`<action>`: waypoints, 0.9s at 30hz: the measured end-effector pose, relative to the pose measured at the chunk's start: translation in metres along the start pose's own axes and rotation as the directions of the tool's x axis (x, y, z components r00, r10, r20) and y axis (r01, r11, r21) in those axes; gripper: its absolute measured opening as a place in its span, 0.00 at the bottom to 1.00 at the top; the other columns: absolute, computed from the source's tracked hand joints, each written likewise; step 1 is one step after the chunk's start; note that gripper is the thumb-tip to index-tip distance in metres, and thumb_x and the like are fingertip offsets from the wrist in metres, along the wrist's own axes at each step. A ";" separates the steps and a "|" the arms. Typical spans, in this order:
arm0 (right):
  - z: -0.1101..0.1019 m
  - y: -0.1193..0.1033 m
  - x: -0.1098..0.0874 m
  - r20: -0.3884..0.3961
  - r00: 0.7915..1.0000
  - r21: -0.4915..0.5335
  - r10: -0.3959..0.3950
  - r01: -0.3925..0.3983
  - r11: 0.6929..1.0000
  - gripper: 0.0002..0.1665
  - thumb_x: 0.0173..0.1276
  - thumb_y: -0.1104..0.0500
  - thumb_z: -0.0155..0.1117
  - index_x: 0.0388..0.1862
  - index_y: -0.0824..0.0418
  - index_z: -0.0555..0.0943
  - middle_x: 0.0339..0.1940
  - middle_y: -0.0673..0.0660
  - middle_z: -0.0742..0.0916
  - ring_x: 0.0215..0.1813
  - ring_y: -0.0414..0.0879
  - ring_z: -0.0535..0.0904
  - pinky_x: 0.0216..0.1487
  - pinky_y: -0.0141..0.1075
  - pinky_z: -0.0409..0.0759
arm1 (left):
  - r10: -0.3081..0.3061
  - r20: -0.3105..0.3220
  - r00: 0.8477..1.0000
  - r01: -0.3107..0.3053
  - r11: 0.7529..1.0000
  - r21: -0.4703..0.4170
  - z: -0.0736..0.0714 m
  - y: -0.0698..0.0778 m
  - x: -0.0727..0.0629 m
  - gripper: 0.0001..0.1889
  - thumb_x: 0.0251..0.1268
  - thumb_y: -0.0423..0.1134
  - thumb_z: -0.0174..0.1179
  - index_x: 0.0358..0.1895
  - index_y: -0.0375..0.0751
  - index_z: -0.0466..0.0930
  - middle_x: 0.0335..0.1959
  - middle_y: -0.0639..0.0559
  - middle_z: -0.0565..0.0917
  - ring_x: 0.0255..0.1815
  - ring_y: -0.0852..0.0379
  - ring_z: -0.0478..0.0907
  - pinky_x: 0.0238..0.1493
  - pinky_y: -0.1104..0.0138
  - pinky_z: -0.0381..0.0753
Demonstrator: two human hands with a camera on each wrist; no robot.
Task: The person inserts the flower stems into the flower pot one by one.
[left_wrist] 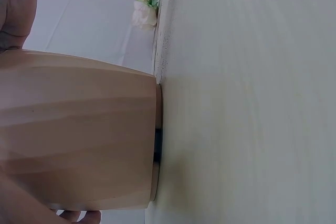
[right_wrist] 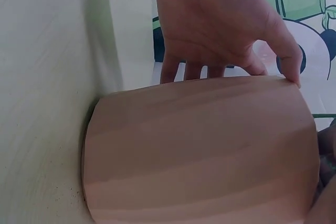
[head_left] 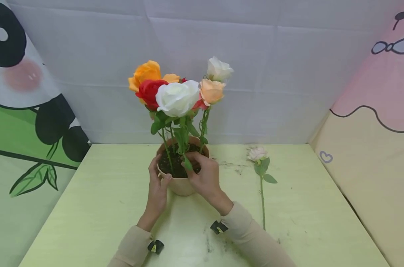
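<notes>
A terracotta pot point(head_left: 182, 187) of dark soil stands mid-table and holds several artificial roses point(head_left: 176, 97) in orange, red, white and peach. My left hand point(head_left: 160, 171) grips the pot's left side, thumb on the near rim. The right wrist view shows that left hand point(right_wrist: 226, 30) with its fingers behind the pot point(right_wrist: 199, 150) and its thumb at the rim. My right hand point(head_left: 189, 165) reaches over the rim, its fingers curled round a green stem point(head_left: 187, 163) at the soil. The left wrist view is filled by the pot wall point(left_wrist: 79, 129).
A single pale pink rose point(head_left: 258, 154) lies on the light green table point(head_left: 105, 207) right of the pot, its stem point(head_left: 262, 202) pointing toward me; the pale rose point(left_wrist: 144, 14) also shows in the left wrist view. Soil crumbs are scattered about. Printed cloth walls enclose three sides.
</notes>
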State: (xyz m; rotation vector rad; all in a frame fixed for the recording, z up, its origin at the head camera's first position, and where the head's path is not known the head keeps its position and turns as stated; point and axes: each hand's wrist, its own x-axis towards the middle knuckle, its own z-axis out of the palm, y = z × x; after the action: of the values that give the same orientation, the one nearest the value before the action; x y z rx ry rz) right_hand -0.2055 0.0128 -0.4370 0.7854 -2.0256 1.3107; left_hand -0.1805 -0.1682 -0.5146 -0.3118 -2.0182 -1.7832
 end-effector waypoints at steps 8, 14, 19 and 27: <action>-0.002 -0.003 0.005 0.021 1.000 -0.042 0.014 -0.013 0.999 0.11 0.64 0.71 0.81 0.44 0.67 0.90 0.34 0.58 0.94 0.30 0.49 0.92 0.35 0.36 0.89 | 0.069 -0.011 0.998 -0.069 0.997 0.024 -0.004 -0.030 0.005 0.35 0.88 0.42 0.53 0.90 0.48 0.52 0.90 0.40 0.55 0.89 0.35 0.53 0.82 0.36 0.60; -0.007 0.002 0.006 0.083 0.996 -0.040 0.027 -0.024 0.999 0.11 0.65 0.69 0.83 0.45 0.66 0.91 0.34 0.58 0.94 0.32 0.49 0.92 0.38 0.35 0.90 | -0.007 0.000 1.000 0.007 1.000 0.002 -0.001 -0.001 0.004 0.37 0.85 0.40 0.53 0.90 0.47 0.51 0.91 0.39 0.53 0.90 0.30 0.47 0.81 0.27 0.52; -0.010 0.004 0.004 0.112 0.993 -0.033 0.031 -0.028 0.999 0.12 0.66 0.68 0.83 0.48 0.66 0.92 0.37 0.59 0.94 0.35 0.50 0.93 0.40 0.35 0.90 | -0.031 0.011 0.999 0.031 1.000 0.005 0.000 0.007 0.003 0.37 0.84 0.39 0.52 0.90 0.45 0.50 0.91 0.39 0.51 0.91 0.29 0.43 0.81 0.25 0.50; -0.015 0.000 -0.004 0.076 0.996 0.045 0.040 -0.044 0.998 0.21 0.63 0.66 0.86 0.55 0.67 0.91 0.46 0.61 0.94 0.42 0.52 0.94 0.47 0.40 0.92 | 0.037 -0.015 0.999 -0.037 0.999 -0.015 -0.002 -0.016 0.001 0.36 0.86 0.42 0.54 0.90 0.50 0.53 0.90 0.42 0.56 0.88 0.31 0.54 0.79 0.36 0.61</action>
State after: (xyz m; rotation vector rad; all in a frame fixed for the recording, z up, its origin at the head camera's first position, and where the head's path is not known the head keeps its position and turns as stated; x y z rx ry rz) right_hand -0.2007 0.0270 -0.4353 0.8288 -2.0868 1.3755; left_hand -0.1879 -0.1723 -0.5279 -0.3381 -1.9767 -1.7742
